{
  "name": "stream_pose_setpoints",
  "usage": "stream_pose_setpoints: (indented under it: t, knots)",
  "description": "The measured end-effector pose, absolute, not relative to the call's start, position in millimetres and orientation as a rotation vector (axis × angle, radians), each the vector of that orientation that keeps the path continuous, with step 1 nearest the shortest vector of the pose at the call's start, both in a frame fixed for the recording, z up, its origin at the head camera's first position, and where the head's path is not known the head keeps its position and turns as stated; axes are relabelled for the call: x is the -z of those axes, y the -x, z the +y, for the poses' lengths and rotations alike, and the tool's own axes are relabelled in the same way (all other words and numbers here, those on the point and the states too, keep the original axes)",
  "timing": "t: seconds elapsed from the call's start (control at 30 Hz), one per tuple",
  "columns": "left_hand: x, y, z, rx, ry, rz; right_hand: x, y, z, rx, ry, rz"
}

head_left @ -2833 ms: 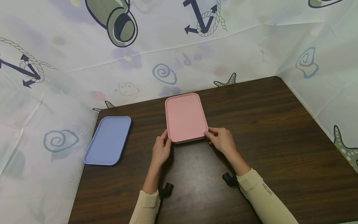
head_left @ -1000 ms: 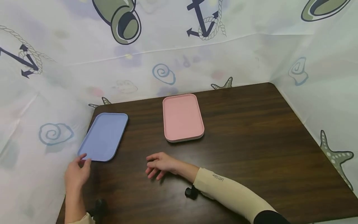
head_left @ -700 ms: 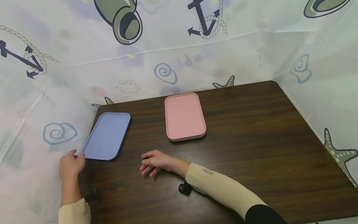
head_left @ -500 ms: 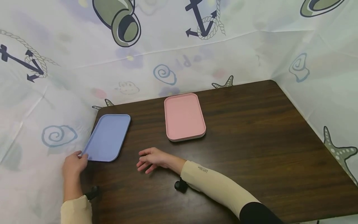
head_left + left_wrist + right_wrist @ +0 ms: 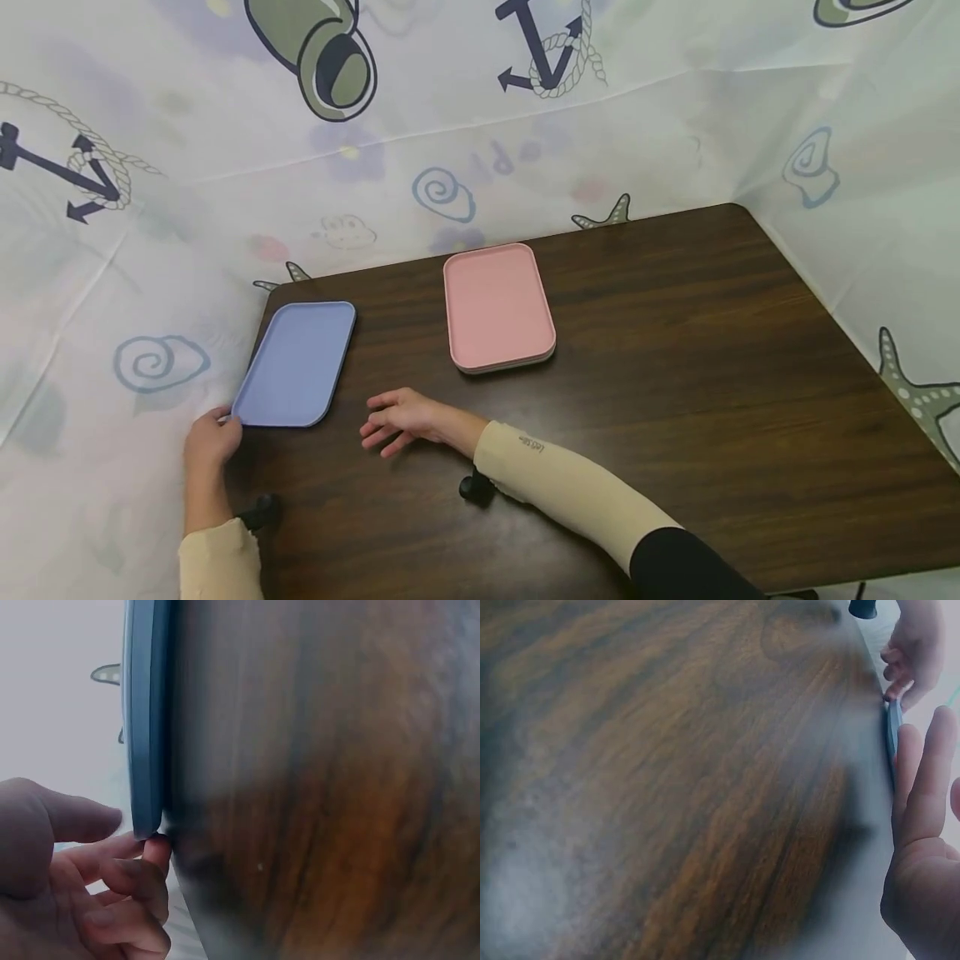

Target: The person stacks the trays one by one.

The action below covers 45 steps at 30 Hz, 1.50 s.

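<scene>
At the near left corner of the blue tray [image 5: 296, 364], my left hand [image 5: 212, 442] holds on, thumb at the top and fingers at the underside. The left wrist view shows the tray edge-on [image 5: 148, 712], with fingertips right beneath its corner and the thumb of the left hand [image 5: 90, 877] close to its upper face. My right hand [image 5: 401, 418] hovers over the table between the two trays, fingers spread and nothing in them. In the right wrist view its straight fingers [image 5: 930, 780] show large, with the left hand [image 5: 916, 656] at the tray behind them.
A pink tray [image 5: 499, 308], on top of a stack, lies near the table's back edge, right of the blue one. The dark wooden table [image 5: 675, 375] is enclosed at the back and sides by a patterned white cloth [image 5: 637, 125].
Both hands have left the pink tray, which stays in place. The left hand moved left to the blue tray's corner and now grips it; the right hand came nearer and drifted left.
</scene>
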State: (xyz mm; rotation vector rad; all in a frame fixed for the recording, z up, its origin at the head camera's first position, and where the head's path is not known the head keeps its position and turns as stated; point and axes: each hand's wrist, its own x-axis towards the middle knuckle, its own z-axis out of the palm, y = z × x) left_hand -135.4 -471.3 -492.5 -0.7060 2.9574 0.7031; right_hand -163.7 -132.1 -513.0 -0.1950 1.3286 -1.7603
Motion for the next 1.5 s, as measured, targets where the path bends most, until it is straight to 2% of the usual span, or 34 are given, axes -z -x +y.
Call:
stream_pose_setpoints:
  t: [0.43, 0.73, 1.03, 1.5]
  knots:
    - [505, 120, -448, -0.815, 0.777, 2.96, 517, 164, -138, 1.792, 0.179, 1.295]
    - [500, 105, -423, -0.86, 0.746, 2.872, 517, 165, -145, 1.861, 0.179, 1.234]
    - [499, 95, -418, -0.93, 0.777, 2.836, 519, 164, -147, 1.886, 0.15, 1.237]
    - [498, 75, -418, -1.421, 0.769, 2.48, 520, 170, -140, 1.888, 0.165, 1.3]
